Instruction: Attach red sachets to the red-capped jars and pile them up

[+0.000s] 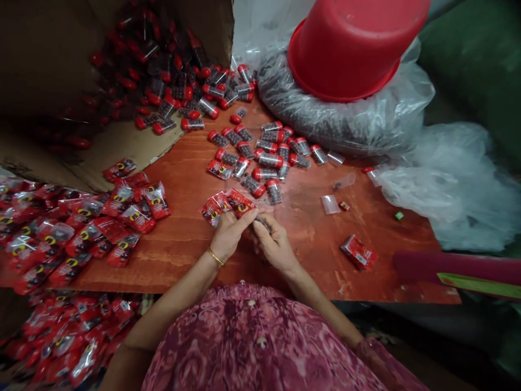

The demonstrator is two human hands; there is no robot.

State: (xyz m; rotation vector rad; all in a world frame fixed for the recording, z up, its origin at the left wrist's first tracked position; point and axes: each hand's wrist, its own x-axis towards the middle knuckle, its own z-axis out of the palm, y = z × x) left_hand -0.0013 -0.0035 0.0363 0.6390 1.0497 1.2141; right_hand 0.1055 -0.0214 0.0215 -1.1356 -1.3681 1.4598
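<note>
My left hand (228, 233), with a gold bangle at the wrist, holds a fan of several red printed packets (228, 205) just above the wooden table (187, 239). My right hand (275, 244) is pressed against it and pinches a small clear tube with dark contents (262, 221) at the packets' lower edge. Both hands are close to my body, at the table's near edge. Beyond them lies a scatter of red-capped tubes (264, 155).
A pile of filled red packets (81, 228) covers the left of the table and spills below it. An open cardboard box (122, 81) holds more tubes. A red tub (350, 49) sits upside down on a plastic bag of dark pellets (345, 122). One loose packet (359, 252) lies right.
</note>
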